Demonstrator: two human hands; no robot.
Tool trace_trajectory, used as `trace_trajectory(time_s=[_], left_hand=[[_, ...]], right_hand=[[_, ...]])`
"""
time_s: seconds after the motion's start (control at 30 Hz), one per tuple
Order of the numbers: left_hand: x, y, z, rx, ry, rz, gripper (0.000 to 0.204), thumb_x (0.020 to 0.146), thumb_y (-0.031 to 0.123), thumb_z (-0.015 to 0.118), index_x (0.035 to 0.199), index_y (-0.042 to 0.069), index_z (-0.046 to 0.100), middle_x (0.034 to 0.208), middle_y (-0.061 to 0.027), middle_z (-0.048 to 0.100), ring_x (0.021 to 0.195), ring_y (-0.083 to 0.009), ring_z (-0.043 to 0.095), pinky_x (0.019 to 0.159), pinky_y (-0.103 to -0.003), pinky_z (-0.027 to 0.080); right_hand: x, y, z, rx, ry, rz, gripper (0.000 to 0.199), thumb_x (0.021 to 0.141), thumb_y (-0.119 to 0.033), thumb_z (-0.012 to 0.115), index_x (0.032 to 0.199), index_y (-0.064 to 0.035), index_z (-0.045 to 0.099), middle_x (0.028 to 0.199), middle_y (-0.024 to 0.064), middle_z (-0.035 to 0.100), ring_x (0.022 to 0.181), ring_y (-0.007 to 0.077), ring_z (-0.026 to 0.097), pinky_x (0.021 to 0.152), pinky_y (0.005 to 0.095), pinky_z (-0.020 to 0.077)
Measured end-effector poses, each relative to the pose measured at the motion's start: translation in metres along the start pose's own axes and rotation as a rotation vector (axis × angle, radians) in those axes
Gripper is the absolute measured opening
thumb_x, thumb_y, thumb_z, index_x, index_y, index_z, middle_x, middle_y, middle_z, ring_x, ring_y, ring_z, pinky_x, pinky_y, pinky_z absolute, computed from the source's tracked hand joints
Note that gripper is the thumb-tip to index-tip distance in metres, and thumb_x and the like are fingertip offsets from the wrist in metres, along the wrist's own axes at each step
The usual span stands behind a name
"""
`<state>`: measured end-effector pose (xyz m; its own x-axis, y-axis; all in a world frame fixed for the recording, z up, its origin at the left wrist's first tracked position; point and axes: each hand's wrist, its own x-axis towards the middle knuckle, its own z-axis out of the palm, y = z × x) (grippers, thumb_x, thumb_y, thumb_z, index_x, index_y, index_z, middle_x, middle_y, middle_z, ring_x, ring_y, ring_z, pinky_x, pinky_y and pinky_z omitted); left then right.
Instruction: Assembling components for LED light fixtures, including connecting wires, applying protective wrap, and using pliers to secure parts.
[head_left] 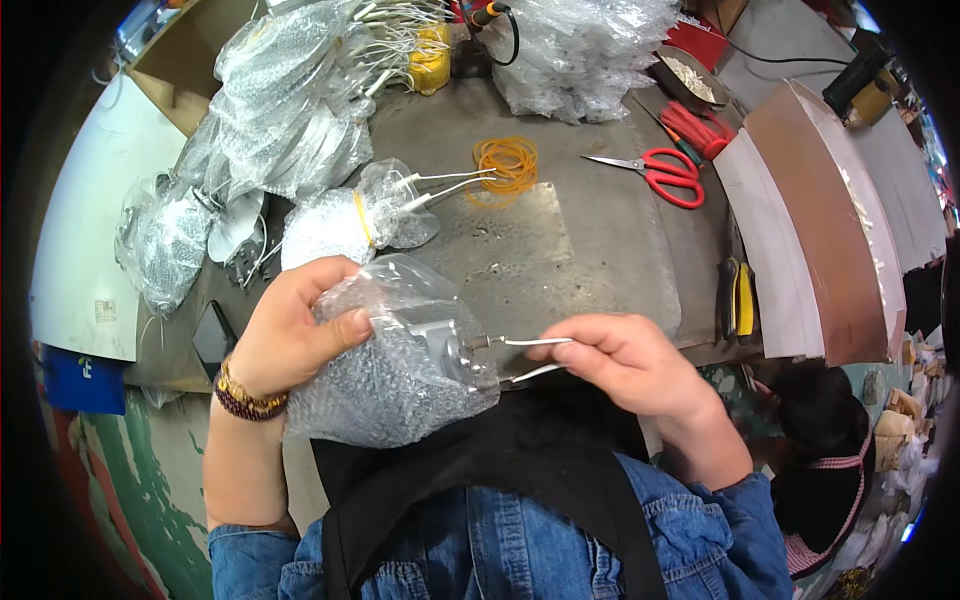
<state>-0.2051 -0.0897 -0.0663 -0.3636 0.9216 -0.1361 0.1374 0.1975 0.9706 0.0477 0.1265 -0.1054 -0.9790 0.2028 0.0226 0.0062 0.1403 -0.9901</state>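
A clear bubble-wrap bag (400, 375) sits over the table's near edge, gripped on its left side by my left hand (305, 325), thumb on top. Inside it a pale part shows dimly through the plastic. Two white wires (535, 342) come out at the bag's right end. My right hand (628, 362) is closed, pinching the upper wire between thumb and fingers; the lower wire runs to the same hand. Just beyond lies another bubble-wrapped bundle (325, 228) with a yellow rubber band around it and white wire ends pointing right.
Yellow rubber bands (505, 168) and red-handled scissors (672, 178) lie on the grey table. Bubble-wrap heaps (290, 95) stand at the back, near a soldering iron (488, 14). Yellow-black pliers (738, 298) rest beside a cardboard box (820, 220) at right. A person (820, 450) is at the lower right.
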Motion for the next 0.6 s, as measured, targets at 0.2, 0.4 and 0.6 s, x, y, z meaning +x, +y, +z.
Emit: trace_trajectory(time_s=[0.2, 0.4, 0.6], left_hand=[[0.03, 0.001, 0.013, 0.486, -0.12, -0.003, 0.024, 0.084, 0.009, 0.069, 0.106, 0.0, 0.064, 0.096, -0.0129, 0.067, 0.089, -0.0245, 0.063, 0.084, -0.035, 0.049], [0.038, 0.027, 0.088, 0.893, 0.247, 0.626, 0.026, 0.079, 0.001, 0.068, 0.105, 0.004, 0.066, 0.099, -0.0141, 0.063, 0.094, -0.0372, 0.06, 0.085, -0.042, 0.05], [0.061, -0.006, 0.107, 0.688, -0.102, 0.487, 0.006, 0.082, 0.008, 0.069, 0.085, 0.004, 0.067, 0.081, -0.014, 0.065, 0.077, -0.0333, 0.063, 0.071, -0.04, 0.05]], right_hand=[[-0.004, 0.007, -0.005, -0.572, 0.121, -0.036, 0.016, 0.095, -0.019, 0.062, 0.103, -0.0062, 0.068, 0.084, 0.0133, 0.069, 0.076, 0.0334, 0.066, 0.067, 0.0394, 0.0524], [-0.01, 0.006, -0.005, -0.766, 0.32, -0.201, 0.015, 0.09, -0.023, 0.068, 0.092, -0.0084, 0.066, 0.078, 0.0097, 0.067, 0.069, 0.0294, 0.065, 0.061, 0.0391, 0.0515], [-0.026, -0.008, -0.015, -1.209, 0.338, -0.388, 0.026, 0.082, -0.03, 0.073, 0.071, -0.0133, 0.055, 0.066, 0.0021, 0.053, 0.058, 0.0215, 0.058, 0.053, 0.035, 0.0453]])
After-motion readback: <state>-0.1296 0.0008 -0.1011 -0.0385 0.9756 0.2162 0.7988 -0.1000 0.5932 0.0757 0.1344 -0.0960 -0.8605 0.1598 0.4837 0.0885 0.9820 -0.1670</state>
